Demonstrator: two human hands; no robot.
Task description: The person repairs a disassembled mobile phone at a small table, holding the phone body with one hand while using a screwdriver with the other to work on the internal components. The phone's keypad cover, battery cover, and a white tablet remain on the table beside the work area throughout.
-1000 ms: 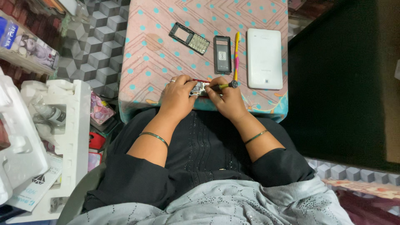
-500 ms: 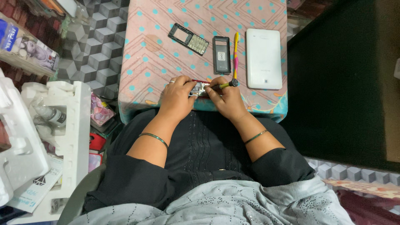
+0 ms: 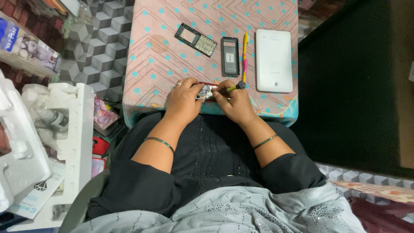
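Left hand (image 3: 184,98): I'm still clamping the small phone body (image 3: 206,91).
Right hand (image 3: 233,101): I'm still pinching the screwdriver (image 3: 235,87) onto it.
Change: nothing is shifting; work is continuing.

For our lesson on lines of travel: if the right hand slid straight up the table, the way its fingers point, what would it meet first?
Probably the black phone back cover, lying flat just beyond the right hand; the yellow-and-pink toothbrush lies close beside that line.
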